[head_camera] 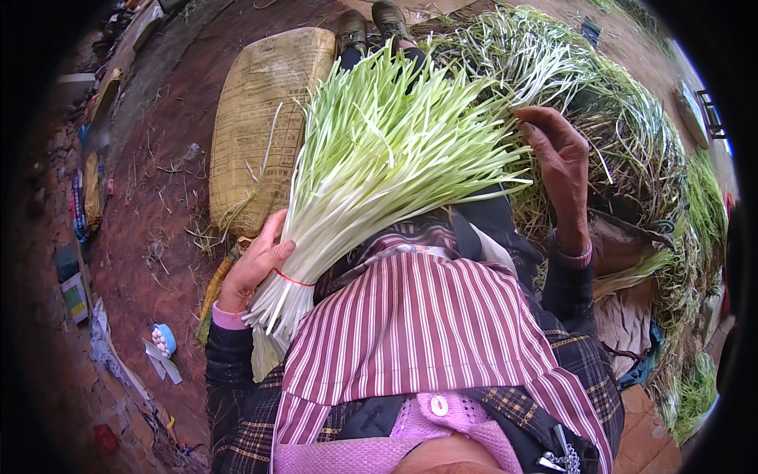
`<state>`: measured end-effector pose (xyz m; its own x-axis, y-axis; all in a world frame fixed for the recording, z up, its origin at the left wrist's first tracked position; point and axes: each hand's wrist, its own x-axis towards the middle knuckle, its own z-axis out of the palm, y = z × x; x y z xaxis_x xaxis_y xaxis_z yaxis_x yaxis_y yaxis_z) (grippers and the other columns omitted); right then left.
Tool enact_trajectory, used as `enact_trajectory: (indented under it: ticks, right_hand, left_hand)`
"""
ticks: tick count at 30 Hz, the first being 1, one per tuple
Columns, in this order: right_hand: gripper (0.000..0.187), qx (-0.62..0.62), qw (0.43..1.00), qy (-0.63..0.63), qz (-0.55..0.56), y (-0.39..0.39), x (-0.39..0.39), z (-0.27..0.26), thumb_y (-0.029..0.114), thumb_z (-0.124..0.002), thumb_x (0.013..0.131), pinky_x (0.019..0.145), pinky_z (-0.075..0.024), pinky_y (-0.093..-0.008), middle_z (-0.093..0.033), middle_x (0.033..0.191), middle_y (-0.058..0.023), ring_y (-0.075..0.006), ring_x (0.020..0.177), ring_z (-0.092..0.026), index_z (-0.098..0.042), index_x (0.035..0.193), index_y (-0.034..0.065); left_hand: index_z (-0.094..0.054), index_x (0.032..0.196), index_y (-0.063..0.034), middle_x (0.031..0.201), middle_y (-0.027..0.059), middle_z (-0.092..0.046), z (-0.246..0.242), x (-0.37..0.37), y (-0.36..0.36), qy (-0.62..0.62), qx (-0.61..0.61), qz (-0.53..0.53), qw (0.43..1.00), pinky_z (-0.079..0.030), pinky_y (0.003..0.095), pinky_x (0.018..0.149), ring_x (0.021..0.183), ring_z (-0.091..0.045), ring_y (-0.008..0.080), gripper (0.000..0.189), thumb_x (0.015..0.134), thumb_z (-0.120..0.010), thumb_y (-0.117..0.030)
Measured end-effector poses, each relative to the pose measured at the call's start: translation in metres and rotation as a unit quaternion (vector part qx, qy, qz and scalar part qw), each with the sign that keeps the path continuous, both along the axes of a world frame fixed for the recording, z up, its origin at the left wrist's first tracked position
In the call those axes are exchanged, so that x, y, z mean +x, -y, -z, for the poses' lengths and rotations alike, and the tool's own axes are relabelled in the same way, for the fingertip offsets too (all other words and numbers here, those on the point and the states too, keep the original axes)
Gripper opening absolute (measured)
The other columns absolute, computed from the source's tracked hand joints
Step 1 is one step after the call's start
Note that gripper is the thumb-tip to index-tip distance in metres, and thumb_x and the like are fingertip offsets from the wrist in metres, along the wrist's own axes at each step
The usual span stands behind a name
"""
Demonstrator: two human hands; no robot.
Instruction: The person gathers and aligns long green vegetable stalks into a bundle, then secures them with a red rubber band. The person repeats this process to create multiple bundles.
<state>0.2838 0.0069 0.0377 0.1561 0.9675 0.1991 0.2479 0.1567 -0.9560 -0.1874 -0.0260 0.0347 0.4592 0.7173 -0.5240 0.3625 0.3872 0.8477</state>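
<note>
A thick bundle of long leafy greens point(379, 172), resembling blanched chives, lies slantwise over my lap, white stalks towards me and pale green tips fanned out away from me. A thin red band point(294, 279) circles the stalks near their lower end. My left hand point(257, 258) grips the bundle's left side just above that band, thumb on top and the other fingers partly hidden. At the right, my right hand point(556, 157) is raised beside the leaf tips, thumb and forefinger close together. Whether a leaf is pinched between them is unclear.
A yellow printed sack-like block point(260, 118) lies ahead on the left, by my shoes point(388, 21). A large heap of loose greens point(628, 112) curves round my right side. On the reddish floor point(142, 255) at left stands a blue bowl point(172, 339) of white round things.
</note>
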Motion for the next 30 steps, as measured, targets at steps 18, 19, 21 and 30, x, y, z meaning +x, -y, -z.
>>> enact_trajectory:
  ticks: [18,19,21,30]
  right_hand:
    - [0.026,-0.062,0.959,-0.112,-0.254,-0.043,-0.083,0.017,0.025,-0.07,0.096,0.058,-0.044,-0.025,-0.059,0.072,0.0024,-0.0067,0.065,-0.053,-0.07,0.092,-0.0009]
    - [0.026,-0.092,0.954,-0.146,-0.247,-0.04,-0.078,0.015,0.027,-0.069,0.097,0.057,-0.0421,-0.0212,-0.059,0.071,0.0027,-0.0045,0.064,-0.053,-0.07,0.091,0.0021]
    - [0.025,-0.106,0.939,-0.213,-0.248,-0.035,-0.068,0.013,0.028,-0.068,0.098,0.056,-0.0417,-0.0198,-0.059,0.071,0.0025,-0.0042,0.062,-0.054,-0.068,0.091,0.0035]
    - [0.024,0.057,0.878,-0.421,-0.219,-0.017,0.014,0.005,0.025,-0.055,0.105,0.059,-0.043,-0.0219,-0.053,0.088,-0.0062,-0.0116,0.07,-0.052,-0.059,0.099,0.0022]
  left_hand:
    - [-0.03,0.155,-0.0089,0.148,0.0216,-0.043,-0.073,0.051,-0.028,-0.222,0.387,0.157,0.881,-0.038,0.0422,0.115,0.137,-0.045,0.0399,0.112,0.058,-0.087,-0.007]
    - [-0.03,0.155,-0.0089,0.148,0.0217,-0.043,-0.071,0.05,-0.029,-0.229,0.385,0.15,0.881,-0.038,0.0421,0.115,0.137,-0.045,0.0398,0.113,0.058,-0.087,-0.008]
    - [-0.031,0.154,-0.0088,0.147,0.0218,-0.043,-0.059,0.046,-0.024,-0.233,0.399,0.134,0.876,-0.038,0.0419,0.115,0.137,-0.045,0.0397,0.113,0.057,-0.088,-0.008]
    - [-0.033,0.153,-0.0083,0.152,0.021,-0.039,0.006,0.038,0.016,-0.242,0.378,0.022,0.893,-0.032,0.0466,0.119,0.142,-0.039,0.0389,0.109,0.058,-0.086,-0.007]
